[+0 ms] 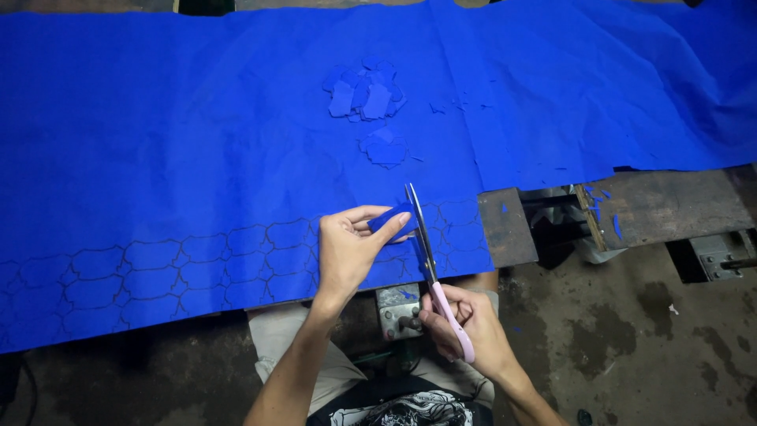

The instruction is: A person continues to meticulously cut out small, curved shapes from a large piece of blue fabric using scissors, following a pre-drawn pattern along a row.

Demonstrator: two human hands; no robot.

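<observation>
Blue fabric (pixel 197 142) | left hand (pixel 347 248) pinches flap | right hand (pixel 465 327) holds scissors (pixel 430 264)

One large blue sheet (pixel 197 142) is lying across one table (pixel 662 205). Two heaps of cut blue pieces (pixel 364 96) are sitting on it; the pieces in them are too overlapped to count. One pair of pink-handled scissors (pixel 432 268) is showing, along with two hands, the left hand (pixel 347 248) and the right hand (pixel 465 327).
</observation>
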